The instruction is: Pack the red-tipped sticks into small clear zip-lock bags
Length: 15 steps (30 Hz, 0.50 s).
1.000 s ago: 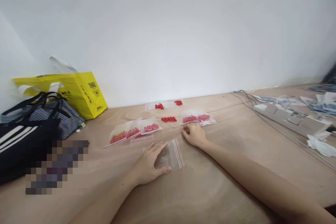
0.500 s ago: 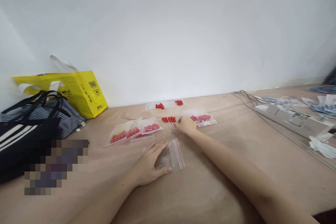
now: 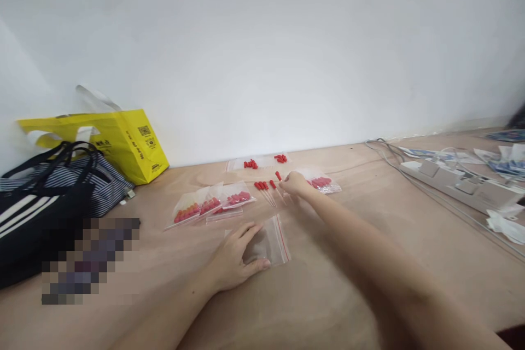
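My left hand (image 3: pixel 240 262) lies flat on a clear zip bag (image 3: pixel 273 240), thumb and fingers apart. The bag's red seal line is on its right side. My right hand (image 3: pixel 296 184) pinches a dropper (image 3: pixel 278 175) whose red bulb sticks out beyond the fingers; its tube is mostly hidden. Just left of that hand a single dropper (image 3: pixel 273 184) slants on the table, and farther left a group of red-bulbed droppers (image 3: pixel 261 186) lies side by side, thin clear tubes toward me. Beyond my right hand a filled zip bag (image 3: pixel 328 185) is partly covered by it.
Several filled zip bags (image 3: pixel 213 205) overlap left of centre. Loose red bulbs (image 3: pixel 250 164) rest on a clear bag by the wall. A yellow bag (image 3: pixel 139 147) and a dark striped bag (image 3: pixel 98 186) stand left. A power strip (image 3: pixel 459 183) with cables lies right.
My right hand has shifted slightly right and away from me, with a dropper now in its fingers. One dropper now lies apart from the others. My left hand stays on the bag.
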Each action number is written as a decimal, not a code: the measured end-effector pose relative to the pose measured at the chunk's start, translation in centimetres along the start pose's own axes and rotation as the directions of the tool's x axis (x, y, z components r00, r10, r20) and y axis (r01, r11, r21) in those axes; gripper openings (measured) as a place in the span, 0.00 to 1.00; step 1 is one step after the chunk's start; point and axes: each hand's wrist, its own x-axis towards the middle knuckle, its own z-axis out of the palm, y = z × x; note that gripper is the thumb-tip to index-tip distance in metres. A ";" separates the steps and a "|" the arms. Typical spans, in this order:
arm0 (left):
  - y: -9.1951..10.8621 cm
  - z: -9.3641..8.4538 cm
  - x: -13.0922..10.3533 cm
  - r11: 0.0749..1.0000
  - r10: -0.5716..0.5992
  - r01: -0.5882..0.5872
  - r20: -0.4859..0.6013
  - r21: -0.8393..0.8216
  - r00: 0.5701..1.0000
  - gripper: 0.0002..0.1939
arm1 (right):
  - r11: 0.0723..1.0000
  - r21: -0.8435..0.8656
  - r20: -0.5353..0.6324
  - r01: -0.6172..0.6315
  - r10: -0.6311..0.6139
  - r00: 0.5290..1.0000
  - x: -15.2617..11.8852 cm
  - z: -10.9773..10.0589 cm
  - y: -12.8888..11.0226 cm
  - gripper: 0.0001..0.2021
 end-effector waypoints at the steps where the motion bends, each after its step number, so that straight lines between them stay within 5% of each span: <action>1: 0.0 0.0 0.0 1.000 -0.005 0.005 0.004 0.002 1.000 0.31 | 0.999 0.036 0.002 0.025 -0.025 1.000 -0.5 -0.6 0.4 0.08; 5: 0.0 0.2 0.2 1.000 -0.008 0.008 -0.001 0.006 1.000 0.31 | 0.954 0.267 -0.030 0.139 -0.136 0.990 -3.9 -1.7 2.8 0.09; 9: 0.2 0.4 0.5 1.000 -0.022 0.022 -0.008 0.018 1.000 0.31 | 0.616 0.760 -0.090 0.207 -0.216 0.972 -7.8 -1.2 4.9 0.26; 12: 0.3 0.5 0.6 0.998 -0.054 0.054 0.015 0.023 0.998 0.32 | 0.499 0.852 -0.066 0.156 -0.194 0.979 -9.8 -0.6 5.0 0.35; 15: 0.3 0.5 0.7 0.998 -0.057 0.057 0.014 0.017 0.998 0.32 | 0.430 0.899 -0.011 0.079 -0.158 0.987 -10.6 0.2 4.0 0.32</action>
